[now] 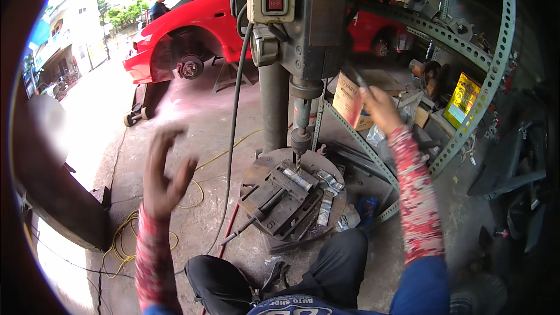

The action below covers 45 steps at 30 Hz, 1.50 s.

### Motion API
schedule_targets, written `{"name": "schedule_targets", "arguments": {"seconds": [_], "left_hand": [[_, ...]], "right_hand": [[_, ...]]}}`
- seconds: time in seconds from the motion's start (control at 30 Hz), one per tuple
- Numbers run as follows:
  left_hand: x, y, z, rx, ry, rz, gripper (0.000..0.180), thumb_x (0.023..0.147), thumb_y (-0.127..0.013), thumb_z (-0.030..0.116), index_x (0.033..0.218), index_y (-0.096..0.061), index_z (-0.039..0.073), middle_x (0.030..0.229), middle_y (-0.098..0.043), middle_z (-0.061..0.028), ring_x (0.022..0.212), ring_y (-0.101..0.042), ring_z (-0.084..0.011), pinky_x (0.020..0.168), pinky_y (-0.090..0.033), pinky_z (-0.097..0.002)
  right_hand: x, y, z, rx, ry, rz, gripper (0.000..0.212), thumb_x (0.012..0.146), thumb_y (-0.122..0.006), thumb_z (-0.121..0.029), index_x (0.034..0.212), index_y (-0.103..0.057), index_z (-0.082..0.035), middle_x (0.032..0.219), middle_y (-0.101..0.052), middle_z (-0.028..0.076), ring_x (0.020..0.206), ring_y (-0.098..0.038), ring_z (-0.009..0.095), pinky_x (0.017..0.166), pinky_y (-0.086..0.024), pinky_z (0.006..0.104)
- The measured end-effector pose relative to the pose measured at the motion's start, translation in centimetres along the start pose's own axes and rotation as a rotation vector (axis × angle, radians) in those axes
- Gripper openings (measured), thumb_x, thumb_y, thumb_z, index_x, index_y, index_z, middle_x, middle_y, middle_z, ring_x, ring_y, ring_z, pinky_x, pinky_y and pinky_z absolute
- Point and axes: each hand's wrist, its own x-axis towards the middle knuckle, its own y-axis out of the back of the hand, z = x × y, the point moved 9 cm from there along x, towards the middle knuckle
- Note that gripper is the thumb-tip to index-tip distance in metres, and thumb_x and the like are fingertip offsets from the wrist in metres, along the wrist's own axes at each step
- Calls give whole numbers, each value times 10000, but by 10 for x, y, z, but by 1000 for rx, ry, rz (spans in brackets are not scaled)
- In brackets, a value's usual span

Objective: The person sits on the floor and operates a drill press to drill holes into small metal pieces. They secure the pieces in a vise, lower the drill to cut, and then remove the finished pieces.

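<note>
Right hand [379,108], grip clenched on the feed handle [357,76] of the drill press [303,35], right of its column. Left hand [165,175], grip released, fingers spread, left of the vise [286,195] holding a metal piece [297,178] under the drill bit.

Left hand [165,170] raised, fingers spread and curled, motion-blurred, empty. Right hand [380,107] lifted higher on an extended arm, fingers closed.

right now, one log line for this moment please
right hand: grips drill press feed handle | left hand: raised, open, empty | drill bit: above metal piece in vise
</note>
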Motion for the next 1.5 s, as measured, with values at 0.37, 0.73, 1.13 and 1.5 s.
{"name": "schedule_targets", "arguments": {"seconds": [0.37,0.73,1.13,1.5], "left_hand": [[252,-66,102,-607,7,-207,590,933,-631,164,1430,-346,20,1253,-562,-168,1128,-590,-254,949,-535,-390],[249,-66,110,-429,-204,-115,523,958,-612,215,1396,-429,-4,1254,-581,-118,1128,-581,-191,960,-517,-344],[250,-65,106,-429,-314,-120,511,963,-602,196,1398,-438,-15,1216,-617,-135,1108,-601,-199,962,-523,-336],[243,-64,104,-372,-215,-83,528,961,-608,187,1413,-426,-17,1225,-623,-146,1118,-612,-207,975,-515,-347]], "right_hand": [[18,-45,60,237,97,276,505,1025,-479,-483,983,-619,1,821,-642,181,792,-630,358,736,-466,423],[18,-46,59,462,22,245,543,1011,-511,-540,914,-643,-23,681,-547,3,627,-513,120,605,-429,309],[130,4,-108,1118,338,-78,1111,867,-310,-862,1541,-306,21,1559,-388,147,1413,-364,296,1171,-249,388],[65,146,-147,1525,503,30,752,960,-342,-704,1173,-629,-42,1038,-649,131,1015,-587,321,986,-419,480]]}}
